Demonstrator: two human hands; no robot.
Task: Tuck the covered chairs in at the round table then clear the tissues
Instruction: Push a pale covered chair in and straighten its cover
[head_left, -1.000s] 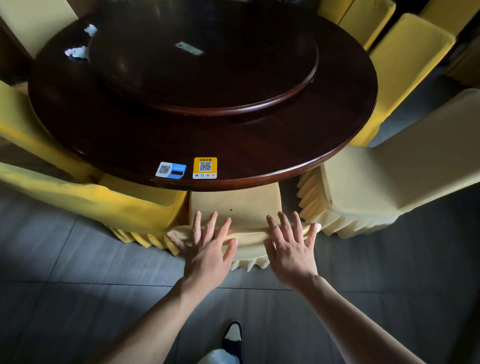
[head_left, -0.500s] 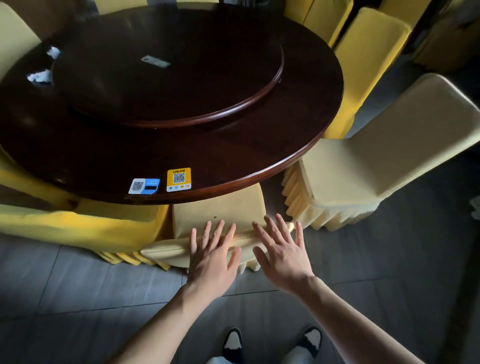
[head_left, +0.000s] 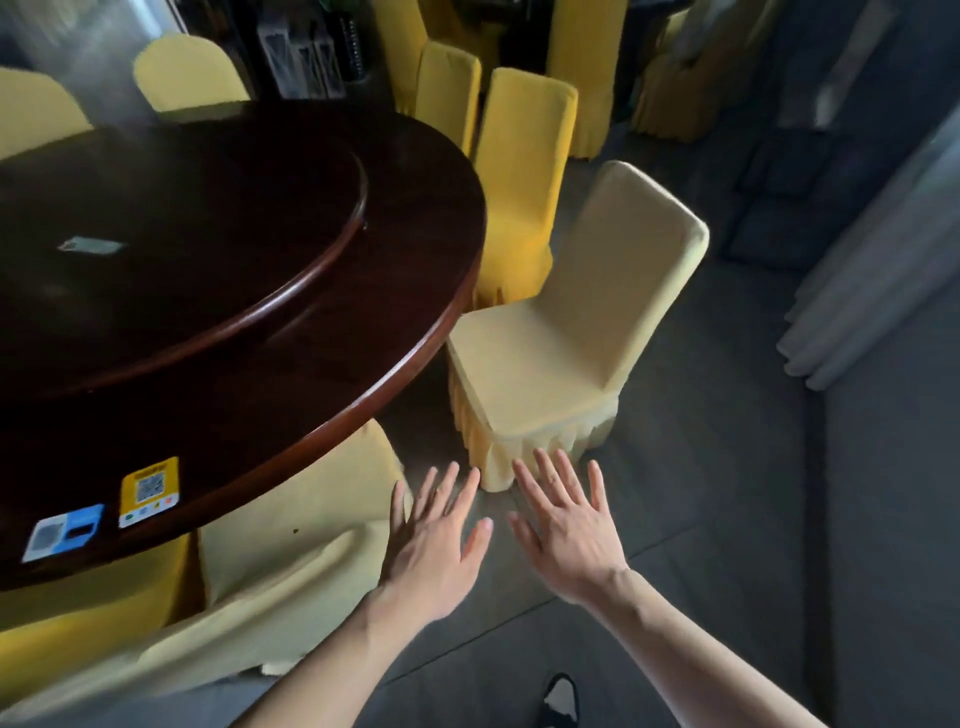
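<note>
The dark round table (head_left: 322, 374) fills the left, with a raised turntable (head_left: 182, 234) on it. A pale yellow covered chair (head_left: 291, 530) is tucked under the near edge, its back just left of my left hand (head_left: 434, 540). Both hands are open, fingers spread, holding nothing. My right hand (head_left: 569, 525) hovers over the floor just short of the skirt of another pale covered chair (head_left: 561, 343), which stands pulled out to the right of the table. No tissues are in view.
Brighter yellow covered chairs (head_left: 519, 182) stand along the table's far right and back. More covered chairs (head_left: 587, 67) are stacked behind. Grey curtains (head_left: 872, 270) hang at the right. Two QR stickers (head_left: 148, 491) sit near the table's edge. My shoe (head_left: 561, 699) is on the grey floor.
My hands have come off the back of the tucked chair and moved right. The view has swung right toward the pulled-out pale chair; the tissues at the table's far left have left the view.
</note>
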